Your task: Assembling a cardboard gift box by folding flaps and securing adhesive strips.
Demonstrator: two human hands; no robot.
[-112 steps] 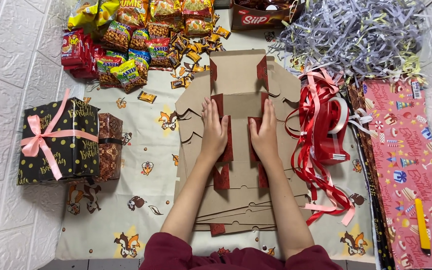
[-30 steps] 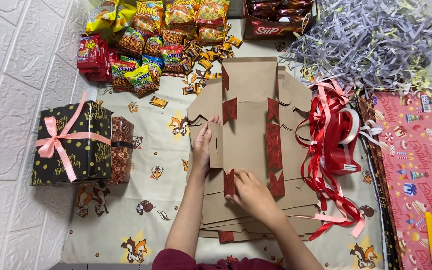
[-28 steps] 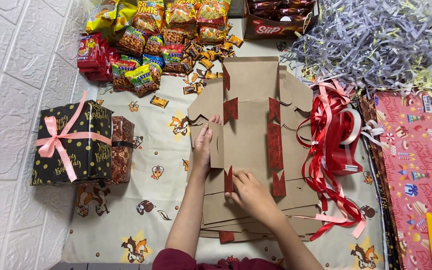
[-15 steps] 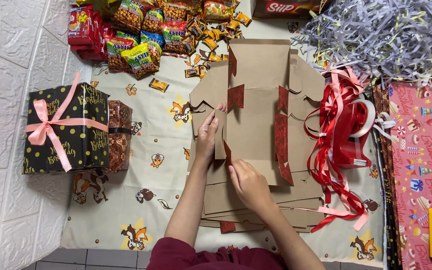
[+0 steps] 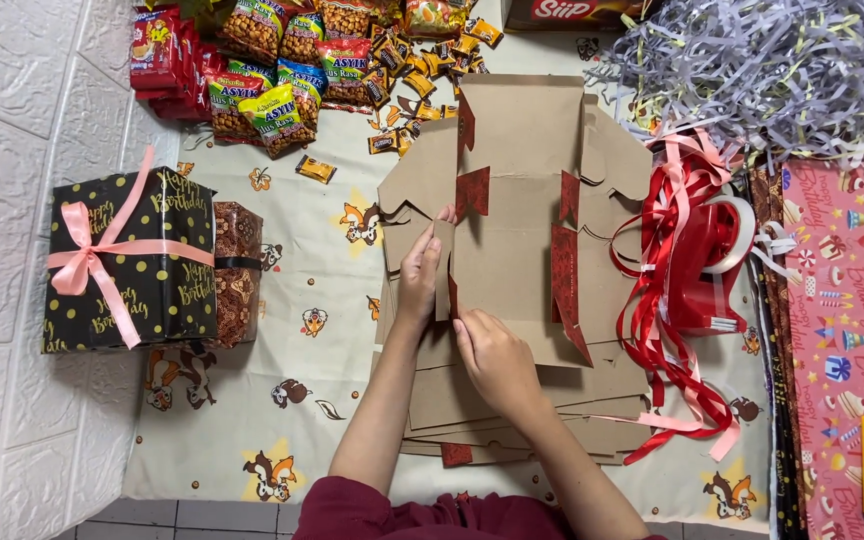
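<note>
Left hand: the left hand is pinching a narrow side flap of the flat brown cardboard box blank with dark red patterned inside faces, fingers wrapped round the flap's edge and standing it up.
Right hand: the right hand sits just below, fingertips pressed on the same fold line, fingers curled in; can't quite tell if it's gripping the card or only pushing on it.
Box blank: lies on top of a stack of more flat brown blanks, in the middle of the cartoon-animal printed cloth covering the surface.
Left side: a black gift box with gold dots and a pink ribbon bow, with a brown-wrapped box touching it.
Top: pile of colourful snack packets.
Right side: tangle of red and pink curling ribbon right beside the blank, grey shredded paper above it, pink birthday wrapping paper at the edge.
</note>
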